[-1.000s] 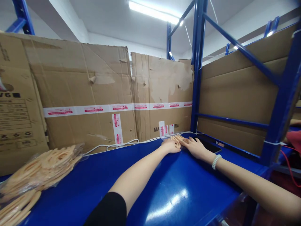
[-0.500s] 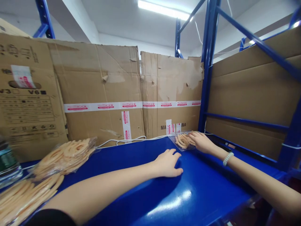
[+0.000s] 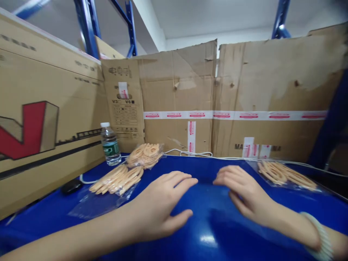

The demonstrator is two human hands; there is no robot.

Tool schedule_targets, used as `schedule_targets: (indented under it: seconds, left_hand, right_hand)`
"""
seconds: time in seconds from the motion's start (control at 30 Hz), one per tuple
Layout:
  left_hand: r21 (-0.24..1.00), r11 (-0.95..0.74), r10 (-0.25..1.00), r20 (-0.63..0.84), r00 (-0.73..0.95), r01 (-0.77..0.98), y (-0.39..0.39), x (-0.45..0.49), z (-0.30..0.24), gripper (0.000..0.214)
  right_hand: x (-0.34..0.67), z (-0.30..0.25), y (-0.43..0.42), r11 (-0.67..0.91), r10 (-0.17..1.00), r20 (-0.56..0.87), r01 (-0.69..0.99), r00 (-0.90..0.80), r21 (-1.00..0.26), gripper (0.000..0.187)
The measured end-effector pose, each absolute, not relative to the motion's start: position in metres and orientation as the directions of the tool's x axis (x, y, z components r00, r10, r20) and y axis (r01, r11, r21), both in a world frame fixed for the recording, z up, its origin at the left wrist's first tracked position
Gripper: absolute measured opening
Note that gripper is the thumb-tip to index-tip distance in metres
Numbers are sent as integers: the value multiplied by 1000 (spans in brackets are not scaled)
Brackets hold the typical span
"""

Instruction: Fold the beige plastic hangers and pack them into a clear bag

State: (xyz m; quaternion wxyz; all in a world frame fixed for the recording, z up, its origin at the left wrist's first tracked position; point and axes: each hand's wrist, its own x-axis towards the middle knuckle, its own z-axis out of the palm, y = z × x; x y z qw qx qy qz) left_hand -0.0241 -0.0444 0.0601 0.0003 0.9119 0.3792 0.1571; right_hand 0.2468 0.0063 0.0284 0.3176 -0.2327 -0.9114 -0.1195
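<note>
My left hand [image 3: 165,203] hovers over the blue tabletop [image 3: 206,224], fingers stretched and thumb apart, holding nothing. Facing it, my right hand [image 3: 244,192] is also open above the surface, its fingers slightly bent and its thumb apart. To the right of my right hand lies a clear bag of beige ring-like pieces [image 3: 285,174]. On the left are two more such bags: a front bag [image 3: 116,179], whose loose plastic spreads toward me, and a rear bag [image 3: 145,156] touching or close behind it. Neither hand touches a bag.
A water bottle [image 3: 110,145] stands at the back left, near a black computer mouse [image 3: 71,186]. A white cable [image 3: 195,154] runs along the rear edge. Cardboard panels [image 3: 179,94] wall the back and left. Blue rack posts [image 3: 280,18] rise behind.
My right hand has left the right-hand bag and moved toward the middle, near my left hand. The view has turned left, bringing the whole bottle and the mouse into sight.
</note>
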Motion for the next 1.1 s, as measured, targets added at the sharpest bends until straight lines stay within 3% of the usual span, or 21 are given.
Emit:
schedule_targets:
  seconds: [0.2,0.27,0.37,0.57,0.87,1.1]
  left_hand:
    - [-15,-213,909,363,204,977,-11,-120,36,57]
    - [2,-42,931,364,39,999,0,-150,29,59]
    - [6,77,928,365,-74,997,7,-182,21,73]
    - [34,-17,979,203,9,999,2,-198,11,77]
    - [33,19,974,223,-26,999,-13,-188,-3,79]
    - [50,-211,968,147,202,976,-47,-130,5,66]
  right_hand:
    - [228,8,-15,913,342,439,404,-831,54,34]
    - [228,4,-12,912,356,428,408,-831,32,32]
    - [227,-2,-7,909,381,422,418,-823,-7,30]
    - [224,-8,-6,914,371,431,406,-822,-13,28]
    - [226,-10,-8,888,433,421,458,-797,-47,32]
    - [221,-8,-10,861,508,363,468,-781,-198,36]
